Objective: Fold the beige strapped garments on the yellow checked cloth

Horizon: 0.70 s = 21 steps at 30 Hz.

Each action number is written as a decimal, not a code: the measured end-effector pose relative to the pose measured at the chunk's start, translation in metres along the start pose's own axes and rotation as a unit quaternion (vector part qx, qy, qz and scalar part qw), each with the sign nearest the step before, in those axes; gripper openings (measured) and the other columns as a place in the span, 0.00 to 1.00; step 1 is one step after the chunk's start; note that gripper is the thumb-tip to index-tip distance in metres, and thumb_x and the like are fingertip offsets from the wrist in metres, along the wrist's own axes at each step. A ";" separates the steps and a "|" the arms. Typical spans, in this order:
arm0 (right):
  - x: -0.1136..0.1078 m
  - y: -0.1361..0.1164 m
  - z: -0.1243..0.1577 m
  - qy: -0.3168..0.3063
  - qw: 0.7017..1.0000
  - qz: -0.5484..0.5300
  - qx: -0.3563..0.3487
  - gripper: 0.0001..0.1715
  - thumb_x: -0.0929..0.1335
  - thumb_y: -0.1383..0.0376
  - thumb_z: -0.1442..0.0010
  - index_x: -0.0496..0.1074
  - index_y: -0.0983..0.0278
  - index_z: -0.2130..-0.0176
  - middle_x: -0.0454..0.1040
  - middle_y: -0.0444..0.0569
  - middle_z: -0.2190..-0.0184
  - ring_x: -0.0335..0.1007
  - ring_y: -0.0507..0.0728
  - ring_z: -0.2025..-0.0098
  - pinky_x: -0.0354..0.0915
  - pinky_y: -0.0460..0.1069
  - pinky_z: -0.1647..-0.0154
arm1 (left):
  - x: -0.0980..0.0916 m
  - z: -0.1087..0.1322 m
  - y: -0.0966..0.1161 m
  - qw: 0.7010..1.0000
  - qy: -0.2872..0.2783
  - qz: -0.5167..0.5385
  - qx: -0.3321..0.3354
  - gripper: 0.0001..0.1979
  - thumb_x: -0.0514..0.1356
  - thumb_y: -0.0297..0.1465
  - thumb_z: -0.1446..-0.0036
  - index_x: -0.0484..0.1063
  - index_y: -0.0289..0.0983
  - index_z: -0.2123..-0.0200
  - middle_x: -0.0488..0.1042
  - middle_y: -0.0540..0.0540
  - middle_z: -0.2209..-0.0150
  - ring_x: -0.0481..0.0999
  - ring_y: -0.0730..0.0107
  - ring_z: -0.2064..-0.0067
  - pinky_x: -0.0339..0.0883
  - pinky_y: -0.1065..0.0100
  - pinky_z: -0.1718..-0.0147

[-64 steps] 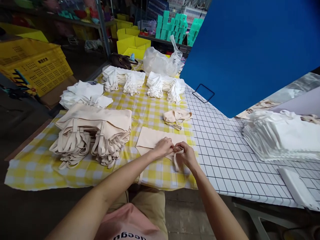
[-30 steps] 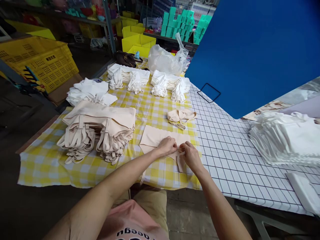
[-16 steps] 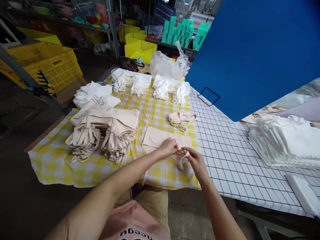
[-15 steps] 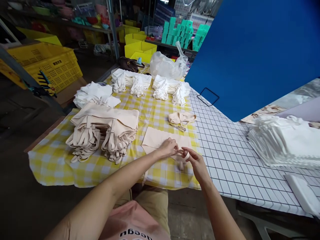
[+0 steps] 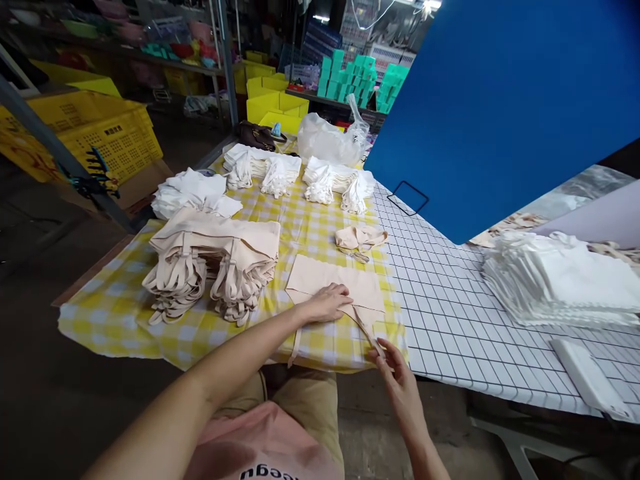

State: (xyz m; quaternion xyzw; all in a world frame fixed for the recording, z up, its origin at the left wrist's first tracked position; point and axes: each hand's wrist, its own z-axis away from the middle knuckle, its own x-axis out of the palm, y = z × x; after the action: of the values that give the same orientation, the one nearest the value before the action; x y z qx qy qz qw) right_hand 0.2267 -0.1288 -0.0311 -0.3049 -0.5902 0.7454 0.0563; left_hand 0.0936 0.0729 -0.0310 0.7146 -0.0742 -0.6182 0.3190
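Observation:
A beige camisole top lies flat on the yellow checked cloth in front of me. My left hand rests on its lower edge with the fingers lying on the fabric. At the near right, my right hand is closed on the end of a beige shoulder strap, pulled out taut toward me. The other strap hangs down at the left, near the table edge. Beyond the top lies a crumpled beige garment with small scissors beside it.
To the left stands a stack of beige tops with dangling straps. Behind are white garments and two white stacks. A blue board leans over the right side, near another white stack and a white box-like object.
My right hand has moved down and toward me, drawing the strap out straight. My left hand has shifted slightly left and flattened on the top. The view has moved slightly.

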 end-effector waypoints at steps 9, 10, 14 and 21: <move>0.036 0.015 0.053 -0.071 0.996 0.032 0.035 0.22 0.65 0.49 0.47 0.74 0.63 0.64 0.76 0.55 0.64 0.72 0.62 0.61 0.67 0.54 0.60 | -0.013 0.048 -0.020 0.988 0.099 0.040 -0.110 0.24 0.47 0.21 0.46 0.63 0.33 0.45 0.64 0.42 0.44 0.62 0.68 0.43 0.55 0.67 0.43; 0.050 0.015 0.055 -0.129 0.990 0.014 0.052 0.23 0.65 0.49 0.48 0.74 0.63 0.63 0.76 0.56 0.62 0.72 0.63 0.59 0.68 0.54 0.60 | -0.012 0.059 -0.021 0.985 0.105 0.024 -0.131 0.24 0.47 0.21 0.46 0.62 0.33 0.45 0.64 0.42 0.43 0.61 0.67 0.42 0.54 0.66 0.42; 0.116 0.008 0.050 -0.198 0.978 -0.037 0.051 0.29 0.67 0.46 0.52 0.71 0.59 0.55 0.71 0.54 0.50 0.64 0.65 0.47 0.64 0.56 0.53 | 0.004 0.100 -0.015 0.985 0.087 -0.056 -0.138 0.23 0.47 0.26 0.41 0.58 0.34 0.42 0.57 0.40 0.39 0.52 0.64 0.37 0.47 0.59 0.39; 0.136 -0.014 0.065 -0.257 0.966 -0.040 0.003 0.22 0.62 0.45 0.46 0.68 0.60 0.75 0.69 0.44 0.80 0.67 0.56 0.76 0.64 0.48 0.75 | 0.026 0.123 -0.003 0.981 0.068 -0.138 -0.116 0.24 0.48 0.36 0.38 0.54 0.40 0.39 0.47 0.42 0.35 0.44 0.62 0.35 0.44 0.55 0.39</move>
State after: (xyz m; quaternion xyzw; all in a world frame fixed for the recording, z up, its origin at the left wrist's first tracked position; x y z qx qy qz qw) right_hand 0.0789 -0.1188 -0.0634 -0.0794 -0.5938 0.7979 -0.0666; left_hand -0.0156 0.0173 -0.0585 0.7164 0.1194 -0.6109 0.3153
